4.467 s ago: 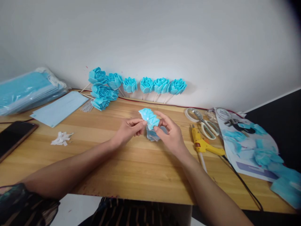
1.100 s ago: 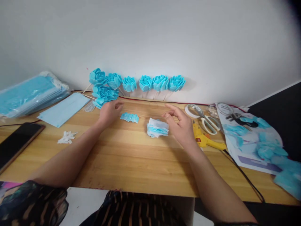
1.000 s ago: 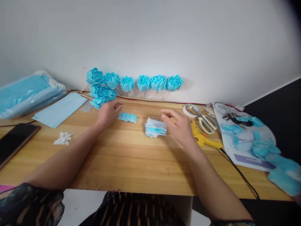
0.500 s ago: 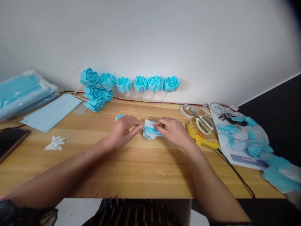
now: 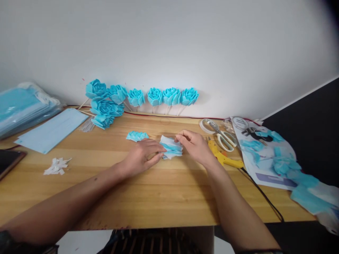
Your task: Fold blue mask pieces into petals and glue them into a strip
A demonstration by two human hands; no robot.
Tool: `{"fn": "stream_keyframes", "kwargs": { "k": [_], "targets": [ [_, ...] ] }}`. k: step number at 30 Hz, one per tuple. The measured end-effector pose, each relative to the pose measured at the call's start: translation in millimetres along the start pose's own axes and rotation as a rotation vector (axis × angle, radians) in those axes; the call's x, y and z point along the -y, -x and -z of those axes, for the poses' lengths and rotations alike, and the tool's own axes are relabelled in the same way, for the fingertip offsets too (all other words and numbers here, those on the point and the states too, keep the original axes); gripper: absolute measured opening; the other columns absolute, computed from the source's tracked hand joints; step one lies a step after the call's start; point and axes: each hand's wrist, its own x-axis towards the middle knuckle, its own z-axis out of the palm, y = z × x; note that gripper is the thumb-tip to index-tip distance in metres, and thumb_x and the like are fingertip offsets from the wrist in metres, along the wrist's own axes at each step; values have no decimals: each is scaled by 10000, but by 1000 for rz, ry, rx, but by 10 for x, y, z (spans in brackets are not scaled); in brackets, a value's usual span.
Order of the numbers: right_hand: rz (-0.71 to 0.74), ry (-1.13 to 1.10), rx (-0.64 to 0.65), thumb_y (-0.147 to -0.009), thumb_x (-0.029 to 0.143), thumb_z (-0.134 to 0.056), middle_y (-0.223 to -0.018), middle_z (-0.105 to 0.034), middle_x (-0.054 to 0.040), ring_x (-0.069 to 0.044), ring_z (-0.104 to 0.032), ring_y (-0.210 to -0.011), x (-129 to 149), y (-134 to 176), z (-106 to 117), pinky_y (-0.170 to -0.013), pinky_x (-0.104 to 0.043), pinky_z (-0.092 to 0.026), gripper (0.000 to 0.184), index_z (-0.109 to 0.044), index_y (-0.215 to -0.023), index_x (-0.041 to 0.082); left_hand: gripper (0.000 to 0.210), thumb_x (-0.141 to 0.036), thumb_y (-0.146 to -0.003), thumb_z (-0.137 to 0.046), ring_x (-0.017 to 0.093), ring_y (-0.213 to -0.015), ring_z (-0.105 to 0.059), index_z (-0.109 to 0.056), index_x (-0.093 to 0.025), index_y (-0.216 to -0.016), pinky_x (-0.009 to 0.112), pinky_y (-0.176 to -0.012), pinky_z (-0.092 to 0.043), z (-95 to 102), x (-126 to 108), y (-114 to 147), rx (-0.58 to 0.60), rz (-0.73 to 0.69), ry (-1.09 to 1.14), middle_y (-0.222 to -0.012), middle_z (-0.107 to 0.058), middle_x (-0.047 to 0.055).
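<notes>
A small stack of blue-and-white mask fabric [image 5: 172,150] lies on the table between my hands, its layers spread and wavy. My left hand [image 5: 143,155] is at the stack's left edge, with thumb and fingers closed on it. At the upper right corner, my right hand [image 5: 194,145] has thumb and forefinger pinched together by the white top layer; what lies between the fingertips is too small to make out. Behind my left hand rests a folded, scalloped blue fabric strip [image 5: 137,136].
Several blue fabric roses [image 5: 155,96] on sticks lean on the wall. Tape, scissors [image 5: 225,140] and a yellow glue gun [image 5: 225,158] lie right, near a sheet with blue scraps [image 5: 283,165]. At left are bagged masks [image 5: 26,106], a flat blue sheet [image 5: 53,132], white scraps [image 5: 57,165] and a phone [image 5: 10,162].
My left hand has moved down, uncovering more of the scalloped blue strip. My right hand has drawn back to the stack's upper right corner. The view has shifted slightly.
</notes>
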Motion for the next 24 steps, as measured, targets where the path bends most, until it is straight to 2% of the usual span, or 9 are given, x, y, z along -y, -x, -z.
{"fn": "stream_keyframes", "kwargs": {
  "k": [5,8,12,15,19,24],
  "targets": [
    [1,65,99,-953,431,-535,-803,-744,-13,-153,-623,-709,2,15,59,-655,-271,-386,308,-715,-848,204,142,-188,-955,-595,198,-825,-726,-727,-156,-914,339,-780,-543,43,-8,-26,-68,30,-4,-884,-787,75],
    [1,112,186,-922,443,-599,-815,-747,-7,-155,-618,-714,-7,12,68,-648,-275,-364,276,-721,-827,214,151,-197,-951,-603,209,-896,-726,-745,-154,-923,343,-808,-552,39,30,-19,-132,95,-25,-962,-781,101],
    [38,150,228,-908,342,-614,-842,-734,-7,-160,-616,-772,-39,6,31,-685,-278,-360,188,-711,-811,212,168,-192,-951,-603,232,-1008,-730,-756,-161,-1013,378,-886,-561,-21,110,22,-111,87,-1,-1074,-782,117],
    [25,75,165,-930,336,-560,-751,-677,7,-142,-570,-701,-69,0,4,-659,-275,-352,224,-670,-790,199,165,-186,-954,-601,230,-997,-739,-750,-166,-1022,384,-907,-559,-61,147,46,-71,43,34,-1023,-797,96],
    [3,-93,-8,-934,389,-531,-692,-571,28,-133,-504,-664,-119,-30,-5,-635,-273,-343,268,-596,-759,197,154,-190,-958,-600,228,-999,-742,-741,-160,-1012,371,-904,-550,-57,142,44,-25,22,22,-1037,-798,100],
    [-15,-386,-112,-905,443,-564,-719,-530,28,-136,-481,-689,-126,-67,-8,-650,-268,-372,280,-583,-768,200,163,-194,-968,-580,218,-944,-727,-735,-156,-933,367,-878,-512,18,77,-1,-65,54,18,-973,-785,89]
  ]
}}
